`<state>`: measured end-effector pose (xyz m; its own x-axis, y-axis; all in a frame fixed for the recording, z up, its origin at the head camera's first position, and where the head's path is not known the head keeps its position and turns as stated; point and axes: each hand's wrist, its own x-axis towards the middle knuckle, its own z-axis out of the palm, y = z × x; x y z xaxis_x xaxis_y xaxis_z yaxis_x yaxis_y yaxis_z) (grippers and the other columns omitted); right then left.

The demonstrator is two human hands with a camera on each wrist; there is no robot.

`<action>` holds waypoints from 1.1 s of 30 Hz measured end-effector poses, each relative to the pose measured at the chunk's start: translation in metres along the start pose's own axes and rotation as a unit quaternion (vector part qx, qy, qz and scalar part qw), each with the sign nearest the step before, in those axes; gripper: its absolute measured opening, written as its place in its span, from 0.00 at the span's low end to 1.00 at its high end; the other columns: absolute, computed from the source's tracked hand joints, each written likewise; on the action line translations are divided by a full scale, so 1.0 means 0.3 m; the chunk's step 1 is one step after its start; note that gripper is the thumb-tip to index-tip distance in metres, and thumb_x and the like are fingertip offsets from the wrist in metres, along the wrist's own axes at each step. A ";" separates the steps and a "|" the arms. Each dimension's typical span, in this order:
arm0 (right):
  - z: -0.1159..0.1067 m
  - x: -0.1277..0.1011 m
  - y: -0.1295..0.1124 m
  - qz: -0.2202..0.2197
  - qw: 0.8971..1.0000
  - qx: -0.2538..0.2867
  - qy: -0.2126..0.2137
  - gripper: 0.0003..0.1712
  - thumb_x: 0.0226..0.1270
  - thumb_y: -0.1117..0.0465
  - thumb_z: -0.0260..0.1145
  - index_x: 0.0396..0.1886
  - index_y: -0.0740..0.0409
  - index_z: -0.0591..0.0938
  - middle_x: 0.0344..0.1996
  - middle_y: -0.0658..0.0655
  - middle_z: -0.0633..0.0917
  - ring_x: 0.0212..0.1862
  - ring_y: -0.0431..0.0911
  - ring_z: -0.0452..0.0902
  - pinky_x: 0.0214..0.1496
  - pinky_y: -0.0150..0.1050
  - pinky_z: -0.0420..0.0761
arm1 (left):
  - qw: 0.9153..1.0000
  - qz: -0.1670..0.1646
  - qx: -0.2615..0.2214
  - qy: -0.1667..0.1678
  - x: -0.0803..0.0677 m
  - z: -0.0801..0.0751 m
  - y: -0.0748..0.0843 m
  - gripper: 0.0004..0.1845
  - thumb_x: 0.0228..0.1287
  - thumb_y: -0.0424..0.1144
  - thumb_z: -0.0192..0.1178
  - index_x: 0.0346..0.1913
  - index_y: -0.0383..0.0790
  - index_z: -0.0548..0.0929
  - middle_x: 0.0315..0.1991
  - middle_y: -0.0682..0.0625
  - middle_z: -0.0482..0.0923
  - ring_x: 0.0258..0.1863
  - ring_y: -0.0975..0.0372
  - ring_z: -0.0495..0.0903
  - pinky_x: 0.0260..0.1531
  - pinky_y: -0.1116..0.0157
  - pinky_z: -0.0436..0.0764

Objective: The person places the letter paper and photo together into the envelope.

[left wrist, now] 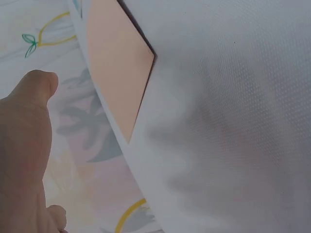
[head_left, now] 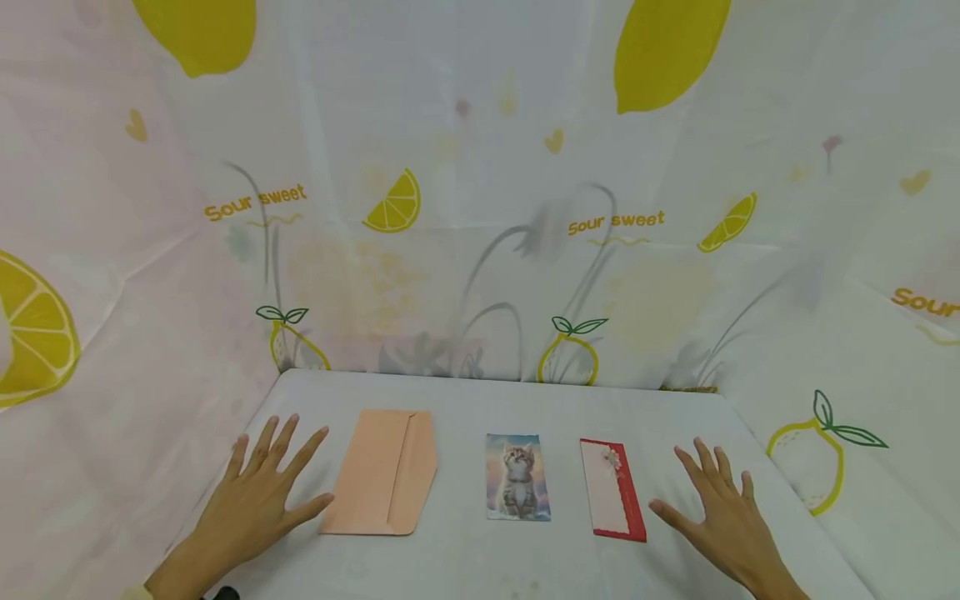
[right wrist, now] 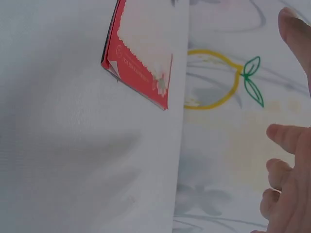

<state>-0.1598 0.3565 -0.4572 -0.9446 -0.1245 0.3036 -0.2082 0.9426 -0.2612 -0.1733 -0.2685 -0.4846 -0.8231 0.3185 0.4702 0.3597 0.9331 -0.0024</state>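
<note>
My left hand (head_left: 257, 496) hovers with spread fingers at the left of the white table, its thumb tip beside a peach envelope (head_left: 375, 475). The envelope's pointed flap faces right; part of it (left wrist: 119, 63) shows in the left wrist view. In the middle lies a picture card (head_left: 517, 479) of a grey tabby kitten against a pastel sky. Right of that is a red and white card (head_left: 613, 490) with a small flower decoration, seen also as a red-edged card (right wrist: 143, 53) in the right wrist view. My right hand (head_left: 723, 517), fingers spread, is just right of it, holding nothing.
The white tabletop (head_left: 465, 558) carries the three paper items in a row. A cloth backdrop (head_left: 450, 275) printed with lemons and the words "Sour sweet" rises behind and at both sides. A small black object (head_left: 225, 593) shows under the left wrist.
</note>
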 end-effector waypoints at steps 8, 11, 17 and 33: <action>0.010 0.012 -0.033 0.061 0.997 0.019 -0.051 0.51 0.66 0.31 0.65 0.78 0.57 0.65 0.75 0.71 0.64 0.74 0.73 0.53 0.63 0.77 0.59 | 1.000 0.017 -0.010 0.013 0.007 0.014 0.004 0.47 0.65 0.65 0.63 0.81 0.50 0.59 0.78 0.35 0.58 0.81 0.46 0.44 0.76 0.47 0.34; 0.017 0.018 -0.051 0.082 0.994 0.008 -0.071 0.50 0.67 0.29 0.63 0.76 0.58 0.68 0.74 0.71 0.66 0.73 0.72 0.57 0.57 0.76 0.68 | 1.000 0.019 -0.015 0.019 0.009 0.017 0.002 0.42 0.66 0.60 0.65 0.77 0.43 0.68 0.75 0.33 0.63 0.76 0.42 0.58 0.75 0.43 0.45; 0.034 0.023 -0.081 0.104 0.991 0.025 -0.084 0.44 0.69 0.29 0.62 0.71 0.57 0.75 0.65 0.69 0.77 0.65 0.66 0.72 0.58 0.68 0.74 | 0.998 0.023 -0.032 0.048 0.007 0.025 0.000 0.31 0.62 0.46 0.71 0.65 0.36 0.78 0.65 0.32 0.76 0.48 0.42 0.85 0.50 0.42 0.78; 0.143 0.041 -0.144 0.092 0.990 0.099 -0.045 0.27 0.68 0.37 0.69 0.53 0.50 0.88 0.38 0.41 0.86 0.44 0.42 0.78 0.45 0.44 0.79 | 0.997 0.015 -0.071 0.019 -0.011 0.050 0.048 0.19 0.60 0.38 0.74 0.52 0.37 0.85 0.47 0.43 0.85 0.44 0.49 0.86 0.38 0.50 0.84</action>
<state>-0.1733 0.3010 -0.4816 -0.9881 0.0080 0.1535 -0.0678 0.8738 -0.4816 -0.1721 -0.2537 -0.4993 -0.7952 0.3364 0.5046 0.4444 0.8894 0.1074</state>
